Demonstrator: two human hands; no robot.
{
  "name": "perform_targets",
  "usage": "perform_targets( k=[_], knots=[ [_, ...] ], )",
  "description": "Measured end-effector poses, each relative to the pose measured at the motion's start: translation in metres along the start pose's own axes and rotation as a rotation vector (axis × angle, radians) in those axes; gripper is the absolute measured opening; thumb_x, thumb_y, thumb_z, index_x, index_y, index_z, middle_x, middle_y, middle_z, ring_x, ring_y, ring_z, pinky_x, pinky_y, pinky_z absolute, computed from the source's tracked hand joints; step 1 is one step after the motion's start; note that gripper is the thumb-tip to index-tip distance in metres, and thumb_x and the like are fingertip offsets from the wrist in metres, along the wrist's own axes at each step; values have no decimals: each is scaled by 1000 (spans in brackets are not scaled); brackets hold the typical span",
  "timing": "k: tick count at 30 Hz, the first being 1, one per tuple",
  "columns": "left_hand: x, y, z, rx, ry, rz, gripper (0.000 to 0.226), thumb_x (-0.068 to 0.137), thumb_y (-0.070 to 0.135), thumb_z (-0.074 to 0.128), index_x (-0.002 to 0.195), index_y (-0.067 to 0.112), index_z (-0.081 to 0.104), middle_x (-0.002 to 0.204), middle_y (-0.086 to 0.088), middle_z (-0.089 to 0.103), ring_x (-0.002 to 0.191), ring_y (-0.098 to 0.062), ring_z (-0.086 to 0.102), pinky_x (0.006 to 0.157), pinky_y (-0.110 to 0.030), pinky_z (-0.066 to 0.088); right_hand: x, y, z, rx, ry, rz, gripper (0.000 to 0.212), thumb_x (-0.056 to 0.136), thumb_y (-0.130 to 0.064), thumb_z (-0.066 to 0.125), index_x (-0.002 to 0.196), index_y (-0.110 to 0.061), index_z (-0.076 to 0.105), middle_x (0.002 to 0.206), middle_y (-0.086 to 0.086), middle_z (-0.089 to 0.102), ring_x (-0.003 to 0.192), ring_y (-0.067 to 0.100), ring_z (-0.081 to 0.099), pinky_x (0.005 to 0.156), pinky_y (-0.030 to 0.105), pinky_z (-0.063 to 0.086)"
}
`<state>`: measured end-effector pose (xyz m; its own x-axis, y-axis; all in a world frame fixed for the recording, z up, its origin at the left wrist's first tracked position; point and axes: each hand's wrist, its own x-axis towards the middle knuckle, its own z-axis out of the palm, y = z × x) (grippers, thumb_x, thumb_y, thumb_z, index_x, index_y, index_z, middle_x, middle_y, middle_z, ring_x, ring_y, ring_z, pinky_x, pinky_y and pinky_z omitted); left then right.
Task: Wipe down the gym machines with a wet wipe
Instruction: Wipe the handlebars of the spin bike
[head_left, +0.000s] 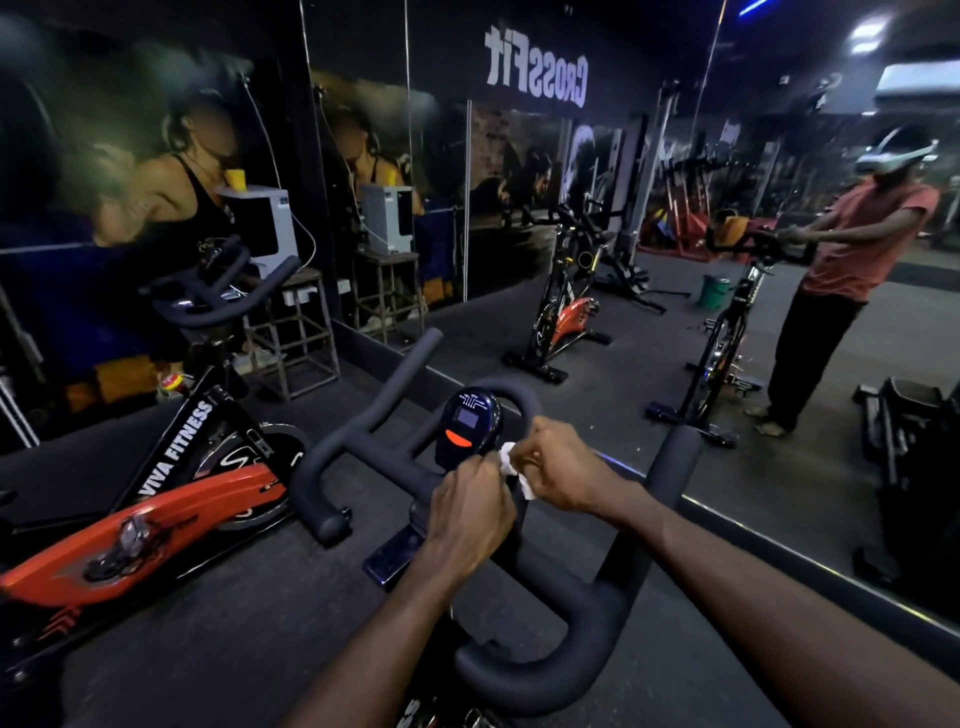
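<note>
A black spin-bike handlebar (363, 441) fills the middle of the view, with a small console (467, 423) at its centre showing a grey screen and an orange button. My left hand (470, 514) and my right hand (563, 467) meet just below and right of the console. Between them is a white wet wipe (511, 462), pinched by fingers of both hands. Part of the wipe is hidden by my fingers.
A second orange and black spin bike (171, 499) stands close on the left. A wall mirror (779, 338) runs along the right and front, reflecting bikes and a person in a red shirt. A metal stand (296, 332) with a box stands behind the left bike.
</note>
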<state>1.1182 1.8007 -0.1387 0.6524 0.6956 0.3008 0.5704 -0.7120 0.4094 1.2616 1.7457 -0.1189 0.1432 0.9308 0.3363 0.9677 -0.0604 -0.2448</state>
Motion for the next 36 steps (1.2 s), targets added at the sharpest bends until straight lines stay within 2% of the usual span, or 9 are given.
perform_targets(
  k=[3,5,10,14,18,23,28,32,36],
  knots=[
    [6,5,1,13,39,19,24,96,20,44,116,15,55,117,-12,64,108,-35,61,82,-40,46,29,16,-11,52,80,82,23,69,-6,49,64,-11,71,60,-6,47,57,23,48,54,32,41],
    [10,10,2,29,50,38,24,95,19,45,116,14,55,115,-13,65,106,-36,62,82,-42,47,45,22,-19,87,109,197,29,73,-5,52,77,-14,79,71,8,63,67,27,59,62,32,48],
    [18,19,8,33,54,71,24,93,18,45,115,14,55,115,-10,63,104,-35,63,82,-42,47,39,20,-26,42,-181,113,30,78,1,60,85,-23,76,75,-7,64,71,9,60,66,17,43],
    [23,19,15,120,82,93,24,91,17,46,113,15,54,116,-7,63,101,-32,65,82,-40,50,74,31,-42,21,-38,126,27,78,1,59,71,-19,75,69,-2,59,76,18,62,69,25,46],
    [29,13,21,176,86,125,31,90,15,47,121,14,53,115,-8,63,96,-34,67,79,-43,50,77,39,-40,-41,-95,91,28,79,-1,61,90,-17,80,87,6,64,86,22,65,75,23,48],
    [33,1,35,115,145,239,16,73,13,65,85,16,54,79,-6,60,51,-31,61,40,-35,41,98,27,-29,-159,-116,8,20,82,-6,63,96,-11,76,104,14,60,98,33,59,87,36,50],
    [31,-17,50,-37,224,311,4,83,22,44,86,18,44,82,-6,51,58,-33,56,43,-40,38,84,41,-11,-153,89,-145,20,79,-6,54,79,-12,73,85,7,68,79,30,62,72,39,49],
    [33,-17,52,-119,257,343,4,83,21,44,86,19,42,81,-7,51,61,-36,55,43,-43,40,86,44,-14,214,165,185,29,86,-27,53,97,-19,78,93,6,76,88,20,69,77,32,52],
    [31,-21,54,-137,254,347,9,84,21,44,89,16,49,83,-6,52,62,-35,55,45,-42,42,87,60,8,569,114,601,32,86,-31,57,79,-3,71,83,22,70,76,19,63,74,33,51]
  ],
)
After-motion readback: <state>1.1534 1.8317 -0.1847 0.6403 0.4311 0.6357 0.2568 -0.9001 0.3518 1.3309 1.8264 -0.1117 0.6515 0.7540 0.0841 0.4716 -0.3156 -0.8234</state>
